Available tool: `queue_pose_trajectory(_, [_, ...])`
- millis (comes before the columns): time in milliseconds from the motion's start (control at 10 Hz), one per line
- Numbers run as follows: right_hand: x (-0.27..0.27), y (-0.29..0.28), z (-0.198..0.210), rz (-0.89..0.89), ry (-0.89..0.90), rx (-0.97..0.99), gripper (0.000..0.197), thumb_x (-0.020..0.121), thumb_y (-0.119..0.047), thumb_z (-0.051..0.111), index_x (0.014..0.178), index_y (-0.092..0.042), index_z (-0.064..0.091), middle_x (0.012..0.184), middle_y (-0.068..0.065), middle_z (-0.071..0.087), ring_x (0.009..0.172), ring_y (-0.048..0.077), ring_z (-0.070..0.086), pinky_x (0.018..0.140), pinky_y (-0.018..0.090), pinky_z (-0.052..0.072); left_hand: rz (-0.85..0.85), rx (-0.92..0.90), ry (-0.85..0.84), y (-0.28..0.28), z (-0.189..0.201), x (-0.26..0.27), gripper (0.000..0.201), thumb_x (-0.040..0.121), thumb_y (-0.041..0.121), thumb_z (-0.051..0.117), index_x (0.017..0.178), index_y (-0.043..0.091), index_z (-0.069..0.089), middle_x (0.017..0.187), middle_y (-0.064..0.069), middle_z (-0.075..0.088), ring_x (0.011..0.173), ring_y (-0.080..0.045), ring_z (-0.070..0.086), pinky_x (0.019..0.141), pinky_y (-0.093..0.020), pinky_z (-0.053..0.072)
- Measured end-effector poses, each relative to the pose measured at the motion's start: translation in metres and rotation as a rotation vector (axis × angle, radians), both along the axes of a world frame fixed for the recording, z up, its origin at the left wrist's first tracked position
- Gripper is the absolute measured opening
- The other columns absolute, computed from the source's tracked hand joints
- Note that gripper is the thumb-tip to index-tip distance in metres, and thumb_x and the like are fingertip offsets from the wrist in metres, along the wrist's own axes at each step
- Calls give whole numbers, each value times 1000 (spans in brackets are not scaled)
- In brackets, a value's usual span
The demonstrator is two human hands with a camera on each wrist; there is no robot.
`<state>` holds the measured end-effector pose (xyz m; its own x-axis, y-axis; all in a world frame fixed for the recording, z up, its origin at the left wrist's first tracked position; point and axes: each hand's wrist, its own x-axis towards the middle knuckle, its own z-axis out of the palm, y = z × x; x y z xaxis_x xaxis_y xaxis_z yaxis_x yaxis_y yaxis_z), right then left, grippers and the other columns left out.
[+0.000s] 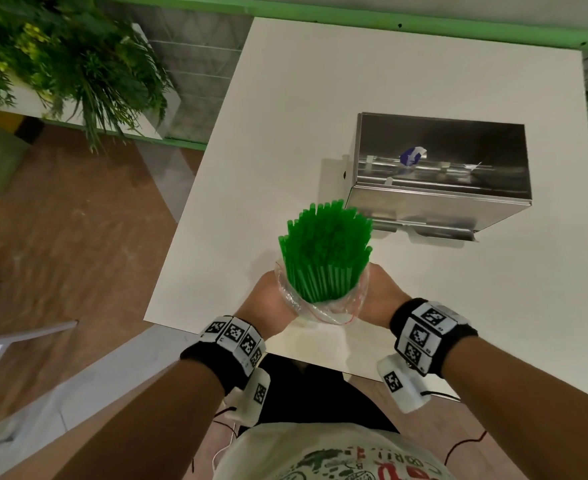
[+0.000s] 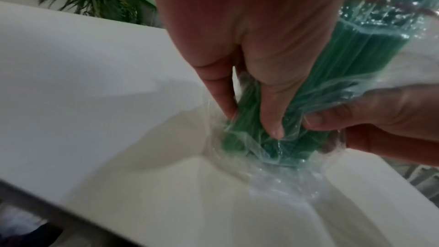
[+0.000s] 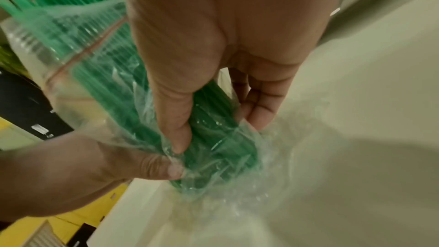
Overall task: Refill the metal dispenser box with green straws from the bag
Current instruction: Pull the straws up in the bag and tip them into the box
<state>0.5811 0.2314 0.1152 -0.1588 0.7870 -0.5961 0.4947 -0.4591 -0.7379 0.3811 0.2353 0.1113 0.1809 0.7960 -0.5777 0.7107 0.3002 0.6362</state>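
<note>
A thick bundle of green straws (image 1: 325, 247) stands upright near the table's front edge, its upper half sticking out of a clear plastic bag (image 1: 320, 311) pushed down around it. My left hand (image 1: 271, 299) and right hand (image 1: 379, 292) grip the bagged lower part from either side. In the left wrist view my left hand (image 2: 251, 82) curls round the straws (image 2: 351, 52) through the bag (image 2: 280, 172). In the right wrist view my right hand (image 3: 213, 74) wraps the straws (image 3: 209, 138) and bag (image 3: 71, 59). The metal dispenser box (image 1: 438, 174) sits open-topped behind, to the right.
The white table (image 1: 285, 116) carries only the box and the bundle. A small blue and white scrap (image 1: 412, 155) lies inside the box. A planter with green foliage (image 1: 63, 57) stands off the table's left side over a wooden floor.
</note>
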Motion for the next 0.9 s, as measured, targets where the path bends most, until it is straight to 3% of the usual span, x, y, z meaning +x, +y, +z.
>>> queue_pose_trajectory(100, [0, -6, -16, 83, 49, 16, 34, 73, -41, 77, 100, -22, 67, 96, 0, 71, 92, 19, 69, 84, 46, 60, -3, -14, 39, -2, -3, 2, 46, 88, -8, 64, 131, 5, 53, 88, 16, 47, 75, 9, 44, 64, 0, 38])
queue_pose_trajectory(200, [-1, -1, -8, -45, 128, -97, 40, 75, -35, 78, 108, -16, 67, 106, 4, 71, 95, 21, 67, 89, 40, 58, -50, -2, 76, -2, 1, 2, 43, 89, -5, 64, 130, 2, 54, 91, 11, 50, 78, -1, 51, 66, -2, 37])
queue_pose_trajectory(300, [2, 0, 1, -20, 287, -187, 48, 80, -14, 80, 121, -4, 56, 108, 10, 61, 93, 21, 58, 83, 22, 51, -111, 0, 77, 1, 7, 4, 38, 86, -2, 68, 123, 1, 61, 98, -3, 63, 87, -20, 62, 81, -26, 56])
queue_pose_trajectory(400, [10, 6, -5, -25, 394, -143, 63, 72, -43, 82, 104, 6, 59, 104, 26, 61, 96, 40, 58, 90, 41, 55, -224, 35, -27, 3, 16, 5, 12, 88, 16, 68, 98, 17, 73, 89, -3, 75, 81, -24, 72, 79, -51, 61])
queue_pose_trajectory(500, [18, 9, 16, -53, 636, -23, 91, 53, -35, 97, 122, 10, 59, 123, 27, 58, 112, 38, 57, 107, 49, 45, -318, 165, -16, 10, 34, 8, 15, 94, 27, 63, 107, 32, 69, 93, 8, 73, 84, -7, 70, 80, -32, 62])
queue_pose_trajectory(600, [15, 21, 56, -38, 629, 60, 54, 64, -15, 93, 115, -15, 73, 121, 10, 69, 111, 22, 67, 100, 42, 54, -314, 320, -13, 24, 62, 4, 36, 95, 28, 63, 129, 36, 54, 96, 12, 71, 84, -1, 66, 72, -17, 53])
queue_pose_trajectory(700, [7, 25, 93, 22, 393, 230, 52, 82, -9, 80, 121, -36, 60, 121, -8, 67, 111, 8, 67, 95, 31, 56, -280, 342, -67, 36, 91, -2, 78, 91, 19, 68, 151, 38, 21, 109, 13, 69, 98, -6, 68, 80, -19, 54])
queue_pose_trajectory(800, [-8, 28, 106, -34, 435, 203, 56, 81, -17, 82, 131, -21, 60, 126, 1, 68, 115, 17, 66, 85, 20, 55, -270, 350, -113, 47, 119, -10, 101, 83, 14, 70, 149, 50, 2, 122, 11, 63, 108, -12, 65, 93, -32, 56])
queue_pose_trajectory(900, [-29, 29, 109, -182, 527, 103, 40, 83, -27, 79, 121, -19, 68, 109, 5, 75, 89, 19, 70, 66, 31, 55, -335, 384, -171, 61, 138, -18, 98, 77, 13, 68, 147, 53, 14, 128, 14, 61, 114, -9, 64, 96, -32, 55])
